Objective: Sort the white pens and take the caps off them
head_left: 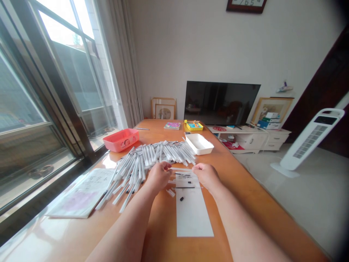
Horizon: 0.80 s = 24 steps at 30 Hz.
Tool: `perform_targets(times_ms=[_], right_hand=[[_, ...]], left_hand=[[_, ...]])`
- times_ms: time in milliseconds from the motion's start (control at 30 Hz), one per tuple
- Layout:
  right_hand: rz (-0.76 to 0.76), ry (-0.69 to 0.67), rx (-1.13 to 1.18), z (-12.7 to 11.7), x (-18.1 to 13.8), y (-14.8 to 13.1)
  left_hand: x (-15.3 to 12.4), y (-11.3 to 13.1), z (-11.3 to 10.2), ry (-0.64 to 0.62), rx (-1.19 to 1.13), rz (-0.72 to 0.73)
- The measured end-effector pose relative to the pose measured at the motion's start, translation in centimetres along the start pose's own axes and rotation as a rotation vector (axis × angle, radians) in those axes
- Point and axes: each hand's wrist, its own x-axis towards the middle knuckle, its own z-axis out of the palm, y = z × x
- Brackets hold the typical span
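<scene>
Bare forearms (122,233) come in from the near edge over the table (163,225), leading to a left hand (159,176) and a right hand (206,175), each with thumb and fingers pinched on one end of a translucent pen barrel (182,169). It lies crosswise above the far end of a white paper strip (193,220). The barrel looks like thin plastic: probably light, stiff, smooth enough to slip or roll, and likely to crack if bent hard. Its ends seem the best place to hold, with a light fingertip grip.

On the strip lie a thin black refill (184,187) and a small black cap (181,198), both easily knocked away. Just beyond the hands, a pile of pens (155,154) crowds the far left side and limits the left hand's room. A white tray (200,144) stands far right of the pile; a red basket (121,141) and a notebook (81,194) sit left.
</scene>
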Motion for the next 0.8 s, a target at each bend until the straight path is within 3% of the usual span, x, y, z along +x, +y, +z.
perform_targets(times_ms=[133,300,400,533,700,800], right_hand=[[-0.041,0.028,-0.132,-0.1,0.3,0.3],[-0.075,0.024,-0.362,0.2,0.7,0.7],[-0.102,0.009,-0.491,0.3,0.9,0.8],[-0.142,0.014,-0.543,0.2,1.2,0.8],[-0.182,0.06,-0.582,0.4,1.4,0.9],[-0.196,0.048,-0.585,0.8,1.3,0.9]], left_hand=[[0.7,0.0,-1.5,0.078,0.216,0.077],[1.6,0.7,-4.6,0.324,0.542,0.128],[1.8,0.8,-5.6,0.398,0.748,0.099],[1.6,0.3,-4.8,0.33,0.873,0.071],[1.4,-0.6,-3.4,0.209,0.924,0.262],[1.6,-1.0,-3.2,0.167,0.964,0.26]])
